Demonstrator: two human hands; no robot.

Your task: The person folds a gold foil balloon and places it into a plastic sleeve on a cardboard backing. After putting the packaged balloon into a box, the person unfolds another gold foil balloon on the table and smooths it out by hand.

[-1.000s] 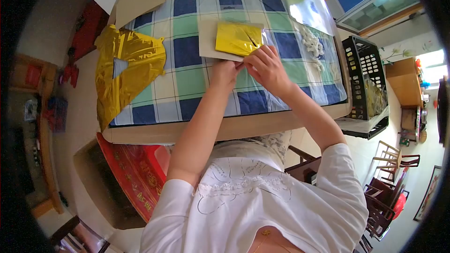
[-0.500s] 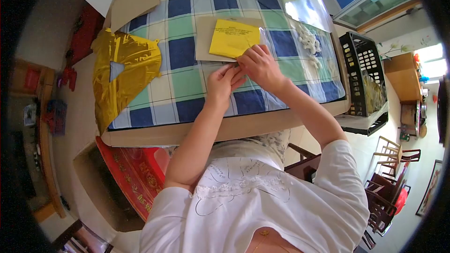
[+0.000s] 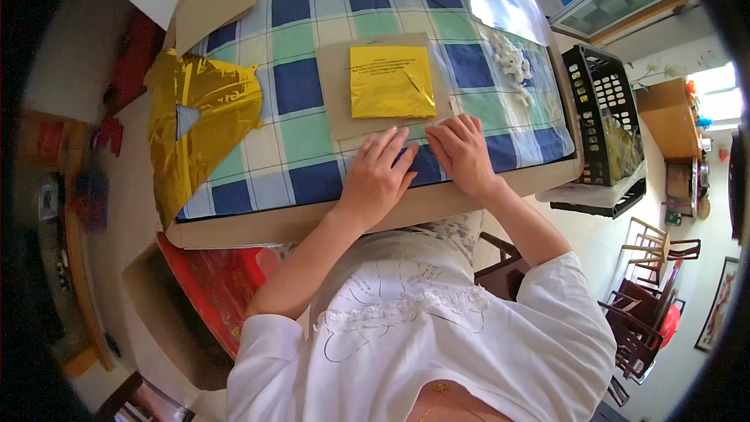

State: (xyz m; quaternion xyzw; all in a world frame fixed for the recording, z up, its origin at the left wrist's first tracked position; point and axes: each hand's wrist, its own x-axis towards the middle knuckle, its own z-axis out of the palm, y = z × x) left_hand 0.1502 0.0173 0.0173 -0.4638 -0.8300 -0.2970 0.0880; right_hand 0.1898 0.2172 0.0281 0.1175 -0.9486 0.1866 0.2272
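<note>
A flat yellow packet (image 3: 391, 94) with small dark print lies on a brown cardboard sheet (image 3: 334, 101) on the table. My left hand (image 3: 375, 176) rests just below the sheet's near edge, palm down, fingers stretched and a little apart. My right hand (image 3: 465, 156) is beside the sheet's near right corner with its fingers curled together. Whether anything small is between those fingers is hidden. Both hands are apart from the packet.
A checked tablecloth (image 3: 301, 137) covers the table. Shiny gold foil bags (image 3: 211, 101) lie at left, with another cardboard piece (image 3: 219, 12) behind. White crumpled bits (image 3: 512, 62) and clear plastic bags (image 3: 508, 12) are at right. A black crate (image 3: 590, 117) stands beyond the right edge.
My hands have come off the packet's near edge and moved back toward me and apart. The left fingers have spread. The packet and sheet now sit slightly turned and nearer to me.
</note>
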